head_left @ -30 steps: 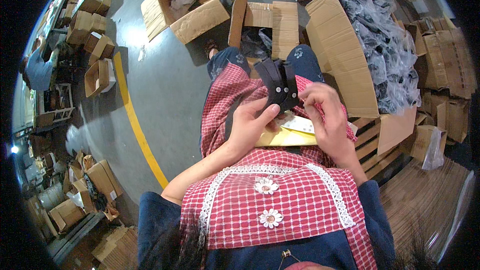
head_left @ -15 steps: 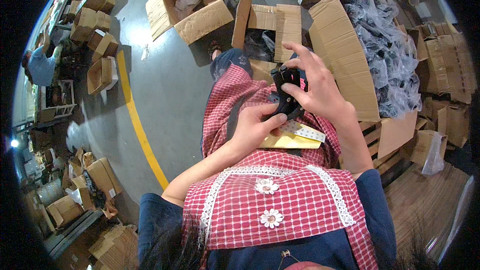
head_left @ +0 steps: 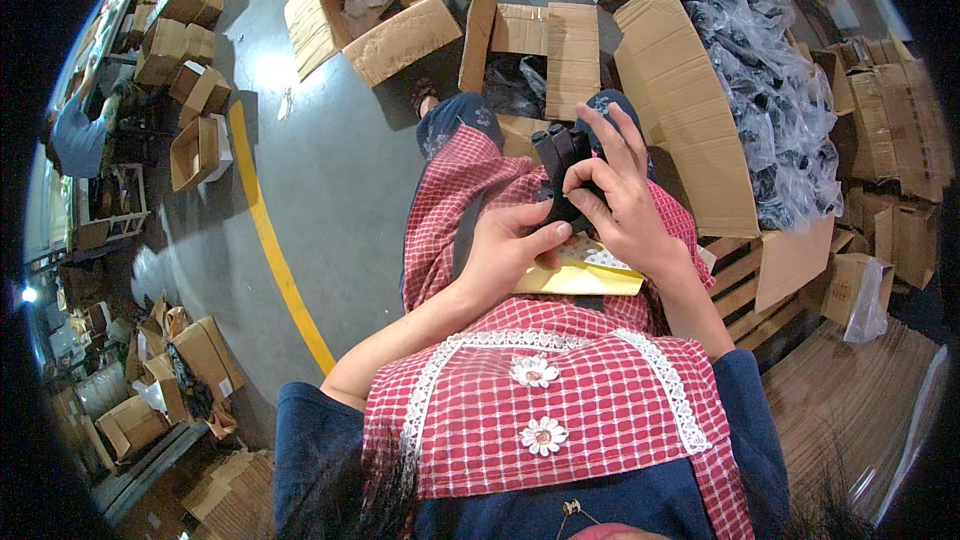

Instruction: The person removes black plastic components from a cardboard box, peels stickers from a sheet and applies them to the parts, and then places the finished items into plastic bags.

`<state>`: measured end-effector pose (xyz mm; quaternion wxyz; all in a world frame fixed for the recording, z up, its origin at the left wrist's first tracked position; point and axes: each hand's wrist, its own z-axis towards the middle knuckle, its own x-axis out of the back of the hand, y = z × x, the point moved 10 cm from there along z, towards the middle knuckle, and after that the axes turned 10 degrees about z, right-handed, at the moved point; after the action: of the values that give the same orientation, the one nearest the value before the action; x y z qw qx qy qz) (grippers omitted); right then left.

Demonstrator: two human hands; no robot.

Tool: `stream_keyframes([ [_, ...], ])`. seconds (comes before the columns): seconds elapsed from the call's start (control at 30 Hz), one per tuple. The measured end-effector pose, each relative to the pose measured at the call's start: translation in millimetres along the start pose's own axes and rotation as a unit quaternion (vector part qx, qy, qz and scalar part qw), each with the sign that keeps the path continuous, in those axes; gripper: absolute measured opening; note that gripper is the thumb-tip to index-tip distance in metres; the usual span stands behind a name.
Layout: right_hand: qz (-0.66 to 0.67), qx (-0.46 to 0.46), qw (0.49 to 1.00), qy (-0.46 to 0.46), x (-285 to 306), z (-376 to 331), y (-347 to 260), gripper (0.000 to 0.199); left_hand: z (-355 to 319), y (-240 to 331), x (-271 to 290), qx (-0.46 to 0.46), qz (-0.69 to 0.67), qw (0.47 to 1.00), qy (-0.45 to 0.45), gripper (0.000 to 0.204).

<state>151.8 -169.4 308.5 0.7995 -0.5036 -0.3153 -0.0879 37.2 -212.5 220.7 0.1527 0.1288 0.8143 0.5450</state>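
Note:
I hold a small black plastic part [head_left: 556, 162] over my lap, above a red-and-white checked apron. My right hand [head_left: 622, 202] wraps around its right side with the fingers spread over the top. Below it, my left hand [head_left: 508, 248] grips the part's lower end, thumb pressed against it. A yellow sheet of stickers [head_left: 582, 276] lies on my lap under both hands.
An open cardboard box [head_left: 540, 40] with dark parts stands in front of my knees; another open box [head_left: 375, 0] lies beyond it. A large carton of clear bagged black parts [head_left: 775, 90] is at right. A yellow floor line [head_left: 275, 250] runs at left, with boxes and another person [head_left: 80, 130] beyond.
Both hands have lifted the black part slightly up and away from the yellow sheet, and my right fingers have shifted over its top.

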Motion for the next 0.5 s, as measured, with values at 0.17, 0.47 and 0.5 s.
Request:
stream_keyframes([
  [0.17,0.009,0.001,1.000,0.007,-2.7,-0.5,5.4,0.010,-0.6,1.2,-0.3,0.010,-0.012,1.000,0.012,0.018],
  [0.47,-0.031,-0.003,0.999,0.029,-9.5,0.0,2.3,0.021,-0.4,-1.3,0.2,-0.006,0.018,1.000,0.002,0.017],
  [0.5,-0.006,-0.017,0.999,0.034,-8.6,1.1,4.9,0.024,-0.7,-1.6,0.4,-0.009,0.021,1.000,0.004,0.018],
])
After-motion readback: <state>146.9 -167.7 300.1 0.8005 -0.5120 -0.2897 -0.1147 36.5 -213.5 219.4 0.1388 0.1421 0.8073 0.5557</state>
